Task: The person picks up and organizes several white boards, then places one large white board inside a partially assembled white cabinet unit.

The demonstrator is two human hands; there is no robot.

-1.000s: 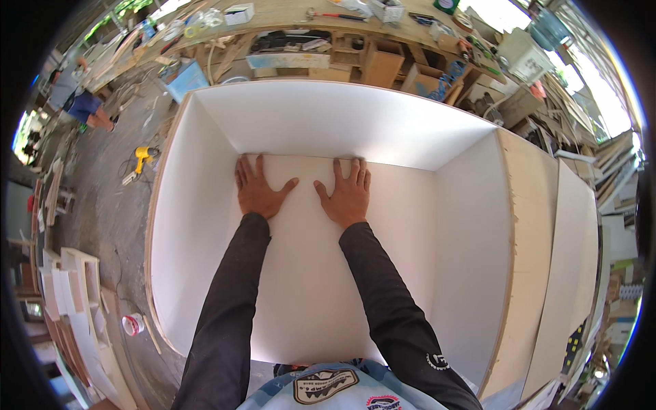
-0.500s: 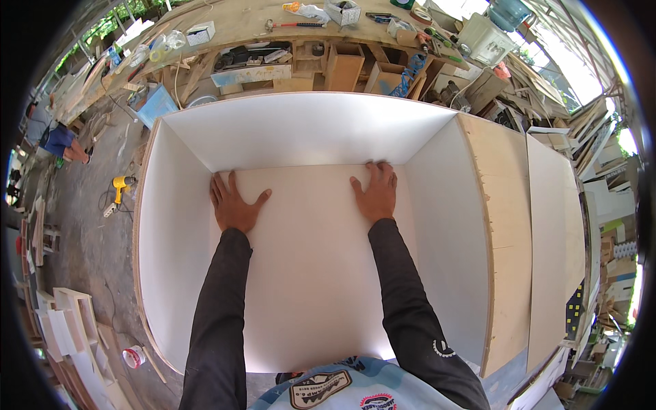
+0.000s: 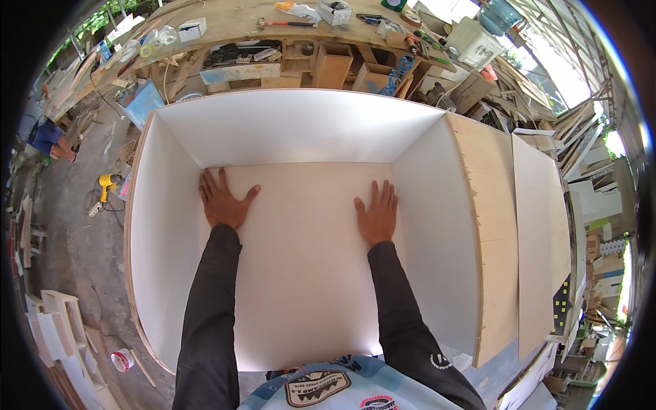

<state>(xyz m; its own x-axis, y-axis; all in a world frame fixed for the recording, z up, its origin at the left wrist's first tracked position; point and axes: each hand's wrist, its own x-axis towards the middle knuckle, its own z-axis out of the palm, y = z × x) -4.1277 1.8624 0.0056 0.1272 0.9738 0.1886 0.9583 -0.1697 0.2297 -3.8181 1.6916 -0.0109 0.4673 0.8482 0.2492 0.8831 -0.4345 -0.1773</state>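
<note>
A large white-lined wooden cabinet box [image 3: 304, 294] stands in front of me, with its raised sides to the left, right and back. Inside it, my left hand [image 3: 227, 201] lies flat on the bottom panel near the far left corner, fingers spread and thumb out. My right hand [image 3: 377, 213] rests palm down on the same panel, close to the right wall, fingers stretched out. Neither hand holds anything. The box's right side shows a bare plywood outer face [image 3: 488, 225], and a pale loose-looking panel [image 3: 536, 239] leans or lies beyond it.
Behind the box runs a cluttered workbench [image 3: 239, 27] with a hammer [image 3: 287, 24] on it. A yellow power tool [image 3: 107, 186] lies at the left, near a person [image 3: 55, 142]. A small tub [image 3: 123, 359] and white wooden frames [image 3: 65, 328] are lower left. Scrap boards [image 3: 557, 143] pile up at right.
My right hand has slid back toward me, away from the back wall, and now lies flatter. My left hand stays by the far left corner. The whole view has shifted slightly.
</note>
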